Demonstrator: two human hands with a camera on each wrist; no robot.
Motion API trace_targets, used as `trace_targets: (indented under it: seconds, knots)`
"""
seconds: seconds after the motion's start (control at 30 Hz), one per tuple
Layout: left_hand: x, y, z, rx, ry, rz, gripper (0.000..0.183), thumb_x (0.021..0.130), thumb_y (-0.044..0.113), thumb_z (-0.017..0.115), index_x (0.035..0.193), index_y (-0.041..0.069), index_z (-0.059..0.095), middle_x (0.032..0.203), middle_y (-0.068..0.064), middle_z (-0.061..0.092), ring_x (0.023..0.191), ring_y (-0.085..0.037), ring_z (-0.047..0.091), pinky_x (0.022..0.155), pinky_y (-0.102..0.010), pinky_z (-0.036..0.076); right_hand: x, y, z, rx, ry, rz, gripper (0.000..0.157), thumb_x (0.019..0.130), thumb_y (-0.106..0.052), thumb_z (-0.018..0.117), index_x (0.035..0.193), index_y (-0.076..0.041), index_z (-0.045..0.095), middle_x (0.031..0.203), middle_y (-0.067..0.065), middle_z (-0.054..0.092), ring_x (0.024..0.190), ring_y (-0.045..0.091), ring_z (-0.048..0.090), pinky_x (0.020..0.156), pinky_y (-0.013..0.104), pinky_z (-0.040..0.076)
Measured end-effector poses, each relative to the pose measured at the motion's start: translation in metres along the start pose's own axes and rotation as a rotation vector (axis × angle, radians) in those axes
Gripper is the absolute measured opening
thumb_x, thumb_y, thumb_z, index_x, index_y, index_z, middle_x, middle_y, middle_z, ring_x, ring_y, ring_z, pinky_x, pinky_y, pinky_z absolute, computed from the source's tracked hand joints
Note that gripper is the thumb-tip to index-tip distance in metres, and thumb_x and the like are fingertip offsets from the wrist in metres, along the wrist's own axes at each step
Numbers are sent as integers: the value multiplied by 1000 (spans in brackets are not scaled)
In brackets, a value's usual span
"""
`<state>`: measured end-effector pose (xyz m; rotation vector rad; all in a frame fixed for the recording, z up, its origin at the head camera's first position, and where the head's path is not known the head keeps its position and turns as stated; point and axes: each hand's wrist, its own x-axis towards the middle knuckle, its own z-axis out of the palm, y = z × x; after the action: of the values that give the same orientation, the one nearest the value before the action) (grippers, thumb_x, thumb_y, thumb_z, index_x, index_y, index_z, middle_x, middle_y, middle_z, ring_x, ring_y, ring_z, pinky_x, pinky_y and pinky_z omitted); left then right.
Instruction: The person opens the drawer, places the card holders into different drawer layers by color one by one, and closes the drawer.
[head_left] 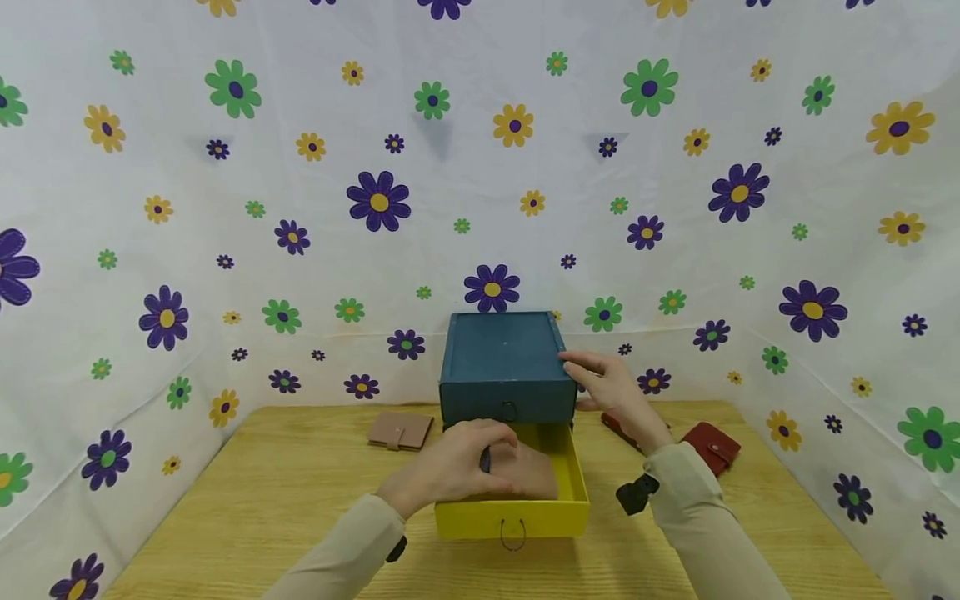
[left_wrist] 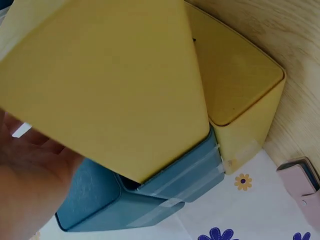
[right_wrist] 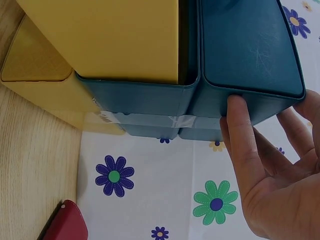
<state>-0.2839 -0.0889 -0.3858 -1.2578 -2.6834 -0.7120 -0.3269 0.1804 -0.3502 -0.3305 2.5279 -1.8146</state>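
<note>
In the head view my left hand (head_left: 461, 462) is over the pulled-out yellow drawer (head_left: 517, 521), thumb and fingers about a brown wallet (head_left: 534, 473). A dark patch shows between thumb and forefinger. In the left wrist view the drawer wall hides most of the left hand's (left_wrist: 37, 160) fingers, and a small whitish bit shows among them. My right hand (head_left: 611, 387) rests its fingertips on the right side of the blue drawer box (head_left: 506, 350). Seen from the right wrist, the right hand's (right_wrist: 272, 170) fingers are fairly straight against that blue side.
A pinkish-brown wallet (head_left: 401, 430) lies left of the boxes on the wooden table (head_left: 300, 500). To the right are a red wallet (head_left: 711, 447) and another red item (head_left: 621, 432), partly behind the right forearm. A flowered white cloth (head_left: 322, 233) hangs behind.
</note>
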Motion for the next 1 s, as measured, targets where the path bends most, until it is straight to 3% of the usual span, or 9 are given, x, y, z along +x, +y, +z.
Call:
trace_targets:
  seconds: [0.23,0.5,0.67,1.0]
  knots:
    - [-3,-3,-6,-42,61,-58,32,89,29,73,116,14,66,117,-2,69,108,-22,63,97,-37,52,-1,-3,-2,-8,-4,5,44,104,-27,48,146,-12,48,154,18,38,133,43,47,94,53,51]
    - [-8,-9,-9,2,166,-59,11,90,19,71,101,17,71,100,7,70,93,-9,62,89,-31,55,0,0,0,-29,4,-10,45,103,-30,49,146,-13,49,154,16,40,131,42,49,91,48,53]
    - [-12,-11,-12,12,227,-66,10,90,16,71,100,18,72,97,8,71,90,-7,62,86,-30,55,1,1,0,-25,1,-14,45,103,-29,50,145,-13,49,154,16,40,131,42,49,91,49,53]
    - [-20,-18,-16,-22,292,-81,9,90,14,71,98,12,73,94,4,72,84,-11,62,81,-38,57,-1,1,1,-19,10,-3,46,102,-31,52,145,-16,50,153,13,42,130,40,52,91,47,54]
